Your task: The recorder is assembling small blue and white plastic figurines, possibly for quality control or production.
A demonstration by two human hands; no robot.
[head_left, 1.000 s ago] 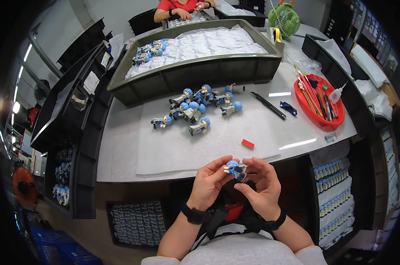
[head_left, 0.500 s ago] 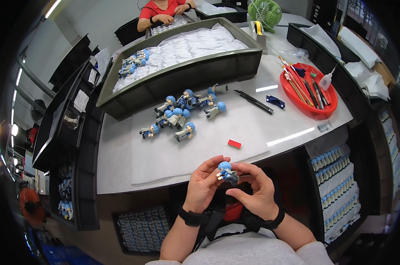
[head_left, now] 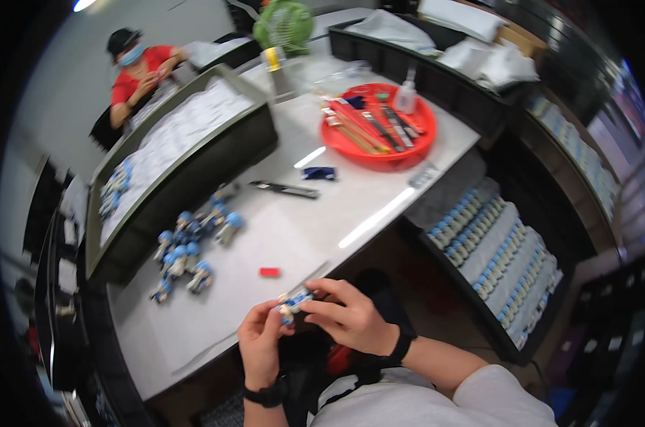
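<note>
A small blue-haired toy figurine (head_left: 293, 303) lies tilted between my two hands, just off the near edge of the table. My left hand (head_left: 260, 340) pinches its head end with thumb and fingers. At the other end, the thumb and fingers of my right hand (head_left: 352, 319) grip the body. Fine detail on the figurine is blurred. Beyond my hands, a small red block (head_left: 269, 272) lies on the white table (head_left: 237, 281). Farther left is a loose pile of similar figurines (head_left: 183, 257).
Left of centre stands a deep grey-green bin (head_left: 194, 167), lined white, with some figurines inside. A black pen-like tool (head_left: 285, 188), a dark blue piece (head_left: 319, 173) and a red tray (head_left: 379, 162) of brushes lie farther back. Figurine rows fill a crate (head_left: 479, 302) at right. Across, a person (head_left: 141, 82) works.
My view has swung to the right, shifting the table leftward. The figurine has turned from upright to lying tilted, and my right hand has closed on its body.
</note>
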